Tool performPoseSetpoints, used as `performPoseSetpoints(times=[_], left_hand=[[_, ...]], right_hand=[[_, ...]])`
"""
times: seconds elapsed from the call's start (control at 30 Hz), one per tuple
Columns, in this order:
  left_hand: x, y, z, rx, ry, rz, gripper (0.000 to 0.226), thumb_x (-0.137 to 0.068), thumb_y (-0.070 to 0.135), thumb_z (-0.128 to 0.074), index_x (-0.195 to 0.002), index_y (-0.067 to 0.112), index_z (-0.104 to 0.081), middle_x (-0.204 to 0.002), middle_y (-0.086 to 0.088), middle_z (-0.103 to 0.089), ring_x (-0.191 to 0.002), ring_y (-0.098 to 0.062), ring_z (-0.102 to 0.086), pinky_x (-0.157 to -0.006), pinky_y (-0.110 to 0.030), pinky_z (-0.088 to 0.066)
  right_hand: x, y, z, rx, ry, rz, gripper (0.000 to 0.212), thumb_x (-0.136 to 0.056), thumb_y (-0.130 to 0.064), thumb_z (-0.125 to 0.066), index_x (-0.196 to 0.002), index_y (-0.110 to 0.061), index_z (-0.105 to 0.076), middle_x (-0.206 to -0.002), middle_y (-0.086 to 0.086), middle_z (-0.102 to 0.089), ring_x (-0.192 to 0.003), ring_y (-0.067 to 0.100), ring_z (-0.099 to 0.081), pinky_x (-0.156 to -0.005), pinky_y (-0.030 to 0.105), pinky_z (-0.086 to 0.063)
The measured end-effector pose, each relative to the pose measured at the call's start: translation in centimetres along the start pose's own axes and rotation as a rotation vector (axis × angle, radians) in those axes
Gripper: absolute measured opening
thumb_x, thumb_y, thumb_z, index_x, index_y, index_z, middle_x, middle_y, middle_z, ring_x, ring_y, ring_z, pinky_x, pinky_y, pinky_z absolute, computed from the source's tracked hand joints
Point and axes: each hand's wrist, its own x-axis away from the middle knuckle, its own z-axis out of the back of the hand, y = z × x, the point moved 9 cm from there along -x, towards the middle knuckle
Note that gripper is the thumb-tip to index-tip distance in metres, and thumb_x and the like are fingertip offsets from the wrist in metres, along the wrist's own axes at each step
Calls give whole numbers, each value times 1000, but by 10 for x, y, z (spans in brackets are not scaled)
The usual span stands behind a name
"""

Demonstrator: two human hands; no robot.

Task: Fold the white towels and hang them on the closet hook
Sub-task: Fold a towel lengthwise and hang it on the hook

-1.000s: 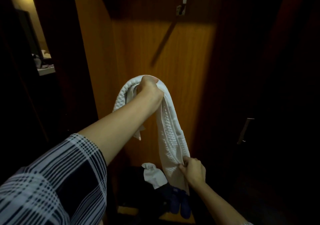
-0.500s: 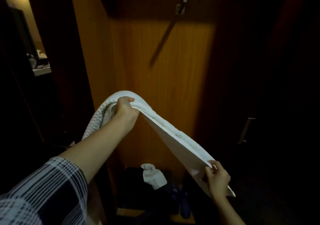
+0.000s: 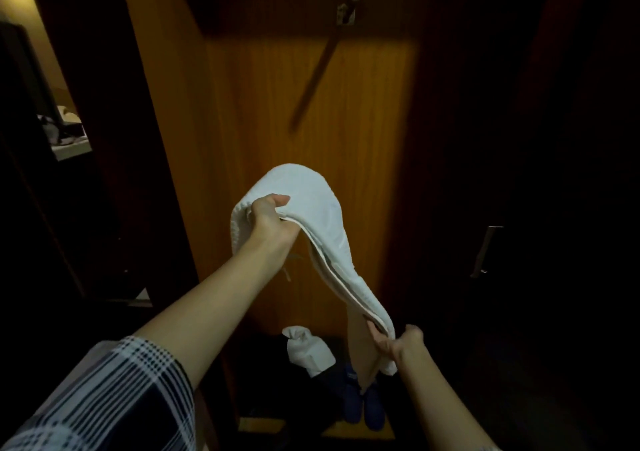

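A white towel [image 3: 311, 204] arches in front of a wooden closet panel [image 3: 263, 104] — the left hand [image 3: 268, 216] grips its raised fold, the right hand [image 3: 398, 345] pinches the lower end. A metal hook [image 3: 348, 12] sits high above. Below lie a white bundle [image 3: 308, 350] and blue slippers [image 3: 363, 405].

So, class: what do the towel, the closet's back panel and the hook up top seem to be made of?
Towel: white woven cloth, probably cotton; it drapes limp and shows a nubbly texture.
Back panel: wood or wood-look laminate, with orange-brown vertical grain and a matte finish.
Hook: likely metal, pale grey with a dull glint, though too dim to be sure.
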Motion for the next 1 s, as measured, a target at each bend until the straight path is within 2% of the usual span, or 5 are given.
performPoseSetpoints(times=[0.13, 0.37, 0.53, 0.87, 1.0], left_hand=[[-7, 12, 3, 254, 95, 128, 16, -81, 5, -59, -66, 11, -60, -63, -11, -58, -64, -34, -57, -70, -48, -47], [-45, 52, 30, 363, 185, -1, 40, -82, 32, -68, -116, 14, -58, -121, -8, -62, -108, -26, -60, -98, -40, -46], [-58, 98, 14, 513, 125, -57, 53, -81, 42, -66, -125, 17, -51, -123, -4, -60, -109, -22, -58, -100, -41, -45], [-51, 209, -56, 585, 88, -165, 57, -87, 50, -55, -131, 15, -46, -130, -6, -52, -105, -19, -47, -86, -29, -34], [-23, 255, -102, 654, -137, -222, 43, -85, 45, -60, -114, 18, -45, -103, 0, -53, -83, -11, -53, -70, -24, -43]], right_hand=[[29, -1, -20, 35, -6, 65, 41, -97, -15, -44, -136, -1, -41, -127, 13, -55, -125, 21, -50, -91, 29, -47], [82, -50, -112, 705, -308, 370, 29, -91, -6, -54, -118, 3, -56, -62, -33, -59, -62, -3, -57, -59, 11, -47], [129, -73, -190, -2, -303, 358, 45, -98, -6, -44, -140, 0, -30, -142, 11, -42, -124, 25, -49, -96, 32, -47], [247, -109, -308, 475, -494, 761, 37, -94, -19, -51, -117, 10, -51, -118, 33, -55, -109, 49, -52, -94, 59, -43], [309, -100, -332, -69, -607, 572, 54, -99, -12, -43, -145, 0, -18, -153, 20, -18, -135, 35, -33, -103, 35, -42]])
